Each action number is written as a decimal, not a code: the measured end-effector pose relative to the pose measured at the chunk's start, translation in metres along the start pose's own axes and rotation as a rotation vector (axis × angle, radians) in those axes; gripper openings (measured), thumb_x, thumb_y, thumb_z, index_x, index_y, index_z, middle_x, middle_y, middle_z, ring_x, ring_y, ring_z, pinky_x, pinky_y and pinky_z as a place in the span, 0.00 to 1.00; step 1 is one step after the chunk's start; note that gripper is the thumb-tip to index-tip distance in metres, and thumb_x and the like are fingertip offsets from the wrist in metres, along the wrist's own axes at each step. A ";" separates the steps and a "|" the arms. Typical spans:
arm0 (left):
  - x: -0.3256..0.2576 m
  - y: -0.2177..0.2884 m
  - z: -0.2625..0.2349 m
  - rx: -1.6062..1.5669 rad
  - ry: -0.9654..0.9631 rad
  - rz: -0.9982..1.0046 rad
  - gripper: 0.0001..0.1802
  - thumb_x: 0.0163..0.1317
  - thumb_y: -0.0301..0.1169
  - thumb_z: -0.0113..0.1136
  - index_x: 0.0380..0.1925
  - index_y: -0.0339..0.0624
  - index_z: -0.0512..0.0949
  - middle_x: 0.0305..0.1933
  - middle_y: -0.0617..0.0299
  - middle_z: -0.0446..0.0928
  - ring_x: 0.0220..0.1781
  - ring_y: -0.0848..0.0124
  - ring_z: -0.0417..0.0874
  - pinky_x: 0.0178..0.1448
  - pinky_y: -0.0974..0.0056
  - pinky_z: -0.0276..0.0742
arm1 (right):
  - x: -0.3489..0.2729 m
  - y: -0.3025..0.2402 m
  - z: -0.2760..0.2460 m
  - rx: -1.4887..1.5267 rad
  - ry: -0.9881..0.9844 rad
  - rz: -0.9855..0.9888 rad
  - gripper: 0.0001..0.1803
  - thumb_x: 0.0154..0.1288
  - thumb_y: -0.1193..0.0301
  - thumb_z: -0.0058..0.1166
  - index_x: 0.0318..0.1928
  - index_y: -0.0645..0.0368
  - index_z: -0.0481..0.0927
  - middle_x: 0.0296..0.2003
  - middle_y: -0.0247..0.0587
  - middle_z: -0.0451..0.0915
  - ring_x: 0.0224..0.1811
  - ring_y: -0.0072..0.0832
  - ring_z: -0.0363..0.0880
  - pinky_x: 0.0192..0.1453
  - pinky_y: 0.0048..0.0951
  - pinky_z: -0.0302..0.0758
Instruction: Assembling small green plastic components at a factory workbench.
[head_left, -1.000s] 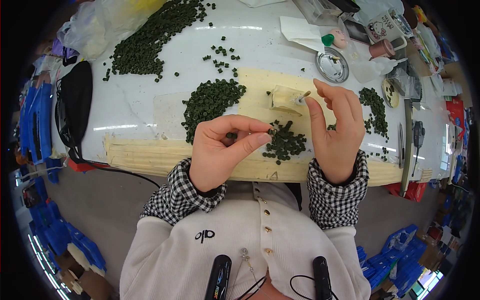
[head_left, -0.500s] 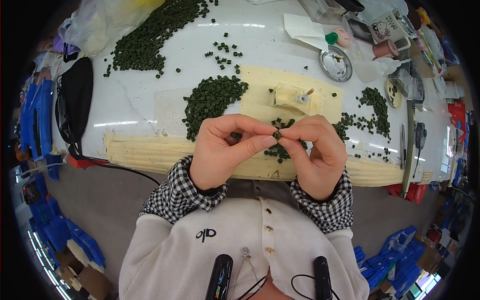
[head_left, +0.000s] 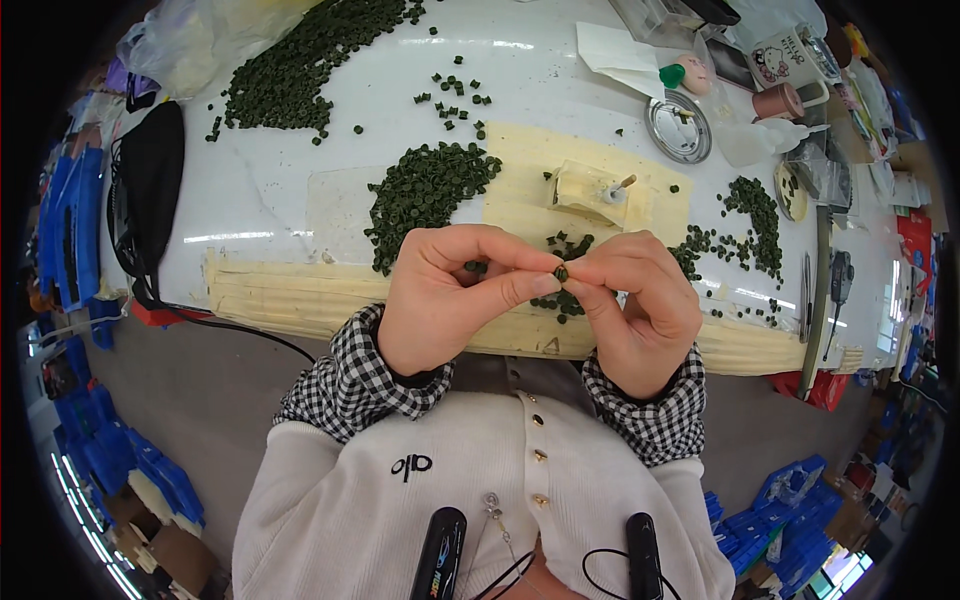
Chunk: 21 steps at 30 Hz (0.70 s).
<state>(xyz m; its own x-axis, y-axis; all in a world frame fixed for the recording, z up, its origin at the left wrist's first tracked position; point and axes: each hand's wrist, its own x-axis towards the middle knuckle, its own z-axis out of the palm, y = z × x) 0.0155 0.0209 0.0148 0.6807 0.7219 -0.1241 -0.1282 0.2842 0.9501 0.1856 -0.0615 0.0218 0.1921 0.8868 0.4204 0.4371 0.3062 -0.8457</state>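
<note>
Between the fingertips of my left hand (head_left: 450, 295) and my right hand (head_left: 640, 305) is one small dark green ring-shaped part (head_left: 561, 272), pinched from both sides above the table's front edge. Another green piece (head_left: 475, 267) shows near the curled fingers of my left hand; whether it is held there I cannot tell. Behind my hands lies a small scatter of the same parts (head_left: 570, 246), partly hidden by my fingers. A larger heap of them (head_left: 425, 195) sits beyond my left hand. Past my right hand stands a cream, tape-wrapped block (head_left: 590, 193) with a short peg upright in it.
The biggest green pile (head_left: 290, 80) spreads at the far left beside a clear plastic bag (head_left: 190, 50). A smaller pile (head_left: 752, 220) lies right, near tweezers (head_left: 806, 285). A round metal lid (head_left: 680, 127), a mug (head_left: 782, 62) and a black cloth item (head_left: 150, 190) stand around.
The pinched green part has turned slightly between my fingertips, and both hands have shifted a little to the right. The table's things appear slightly shifted in view.
</note>
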 end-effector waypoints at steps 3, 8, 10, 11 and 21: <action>-0.001 0.000 -0.001 0.043 -0.004 0.007 0.07 0.55 0.15 0.64 0.34 0.34 0.82 0.35 0.58 0.82 0.37 0.75 0.81 0.43 0.72 0.76 | 0.000 -0.001 -0.001 -0.005 -0.004 -0.002 0.11 0.51 0.85 0.63 0.37 0.62 0.83 0.32 0.40 0.78 0.34 0.29 0.78 0.36 0.24 0.75; -0.001 0.001 -0.002 0.104 -0.028 0.042 0.06 0.55 0.16 0.64 0.34 0.33 0.82 0.35 0.57 0.82 0.37 0.75 0.81 0.42 0.72 0.75 | 0.000 -0.001 -0.002 -0.003 -0.013 -0.003 0.12 0.51 0.85 0.63 0.38 0.62 0.83 0.32 0.40 0.78 0.33 0.29 0.78 0.36 0.24 0.75; -0.001 0.001 -0.002 0.107 -0.027 0.043 0.07 0.55 0.16 0.64 0.34 0.33 0.82 0.35 0.57 0.82 0.37 0.75 0.81 0.42 0.72 0.75 | 0.000 -0.001 -0.001 0.003 -0.015 0.005 0.12 0.51 0.85 0.63 0.38 0.62 0.83 0.32 0.40 0.78 0.33 0.29 0.78 0.36 0.25 0.74; -0.001 0.001 -0.002 0.108 -0.027 0.043 0.07 0.55 0.16 0.64 0.34 0.33 0.82 0.35 0.57 0.82 0.37 0.75 0.81 0.42 0.72 0.75 | 0.000 -0.001 -0.002 0.000 -0.017 0.004 0.12 0.51 0.85 0.63 0.38 0.61 0.83 0.32 0.40 0.78 0.33 0.29 0.78 0.36 0.25 0.74; -0.003 0.002 -0.002 0.137 -0.018 0.038 0.07 0.55 0.16 0.65 0.34 0.34 0.82 0.34 0.58 0.82 0.34 0.78 0.79 0.40 0.74 0.73 | 0.001 -0.003 -0.003 0.004 -0.024 0.004 0.12 0.51 0.85 0.63 0.37 0.61 0.84 0.31 0.39 0.79 0.34 0.29 0.78 0.36 0.25 0.74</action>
<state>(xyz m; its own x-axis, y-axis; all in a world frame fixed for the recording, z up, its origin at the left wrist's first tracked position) 0.0119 0.0209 0.0167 0.6900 0.7190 -0.0834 -0.0554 0.1674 0.9843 0.1867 -0.0625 0.0255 0.1725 0.8962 0.4087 0.4327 0.3038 -0.8488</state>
